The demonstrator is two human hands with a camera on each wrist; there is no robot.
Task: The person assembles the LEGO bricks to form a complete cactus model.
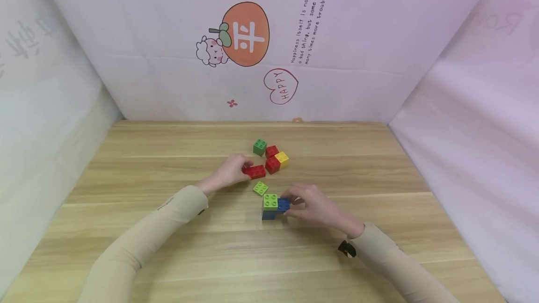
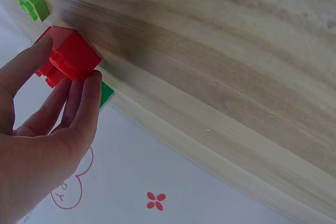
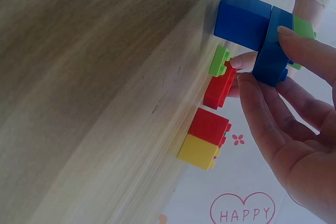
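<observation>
In the head view my left hand (image 1: 233, 170) grips a long red brick (image 1: 256, 172) by its left end, thumb on one side and fingers on the other. The left wrist view shows thumb and fingertips on red brick (image 2: 71, 51) surfaces. My right hand (image 1: 310, 205) pinches the overhanging end of a long blue brick (image 3: 274, 59) between thumb and fingers. This brick lies across a taller blue block (image 3: 242, 19) standing on the table, and a lime brick (image 1: 270, 201) sits on its other end. A thin lime brick (image 1: 260, 188) lies between the hands.
Just beyond the left hand stand a dark green brick (image 1: 259, 147), two red bricks (image 1: 273, 165) and a yellow brick (image 1: 281, 159), grouped closely. The wooden table (image 1: 177, 265) has printed white cloth (image 1: 337, 92) at its back and sides.
</observation>
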